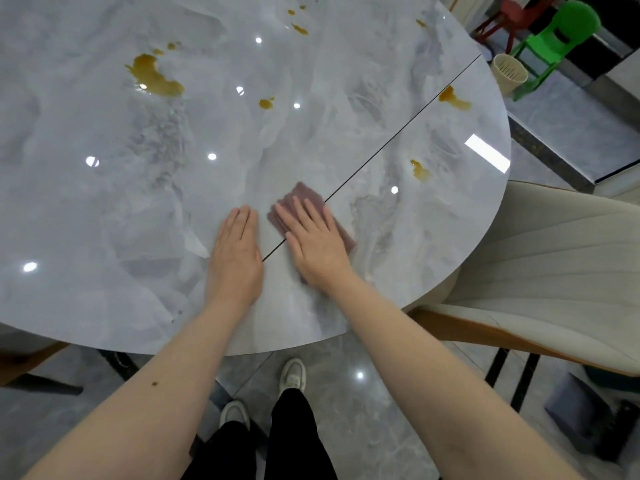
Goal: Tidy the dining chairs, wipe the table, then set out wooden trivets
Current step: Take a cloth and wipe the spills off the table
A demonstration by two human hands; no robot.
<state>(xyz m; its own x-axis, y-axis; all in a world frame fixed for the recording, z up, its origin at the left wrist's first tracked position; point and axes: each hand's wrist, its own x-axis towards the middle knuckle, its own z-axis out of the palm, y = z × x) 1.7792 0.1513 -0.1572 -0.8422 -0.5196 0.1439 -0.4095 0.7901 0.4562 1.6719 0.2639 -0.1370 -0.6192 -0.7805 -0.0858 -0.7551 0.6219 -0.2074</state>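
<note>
While wiping is in hand, the glossy marble bench (145,202) carries several amber spills, the largest (156,76) far beyond the cloth. Right of the cloth stands 1 cream chair (554,258). The maroon cloth (304,197) lies across the bench seam, flat beneath the right hand (317,244), whose grip is open, fingers straight and pressing. Just left of the cloth, the left hand (237,258) rests flat, holding nothing. Soft and light, the cloth probably slides easily; palm pressure suits it. No legible writing.

Green plastic chair (557,39), red chair (505,15), beige slotted bin (509,74) on grey floor (571,123)
</note>
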